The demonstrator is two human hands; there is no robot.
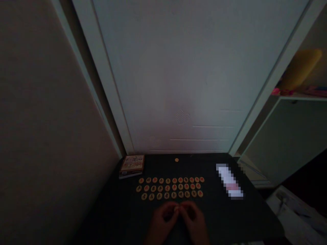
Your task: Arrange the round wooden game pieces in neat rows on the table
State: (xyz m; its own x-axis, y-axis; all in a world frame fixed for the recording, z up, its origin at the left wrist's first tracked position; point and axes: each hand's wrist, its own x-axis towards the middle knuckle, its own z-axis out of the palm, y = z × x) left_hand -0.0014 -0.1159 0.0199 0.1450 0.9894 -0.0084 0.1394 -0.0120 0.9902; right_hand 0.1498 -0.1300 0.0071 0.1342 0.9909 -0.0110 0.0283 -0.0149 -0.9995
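My left hand [165, 215] and my right hand [192, 216] meet at the fingertips, low in the head view. Pinched between them is a small pale Chinese chess piece [176, 208], mostly covered by the fingers. Just beyond my hands, round wooden Chinese chess pieces [167, 188] lie flat in three rows, marked with red or dark characters. One more plain-looking round piece [176, 160] lies apart, near the far edge of the dark table [114, 211].
A printed box [132, 164] stands at the table's far left corner. On the right lies a bright, pixelated rectangular object [229, 180]. A white door panel [184, 75] rises behind the table, with a wall [51, 119] to the left and a cabinet [293, 136] to the right.
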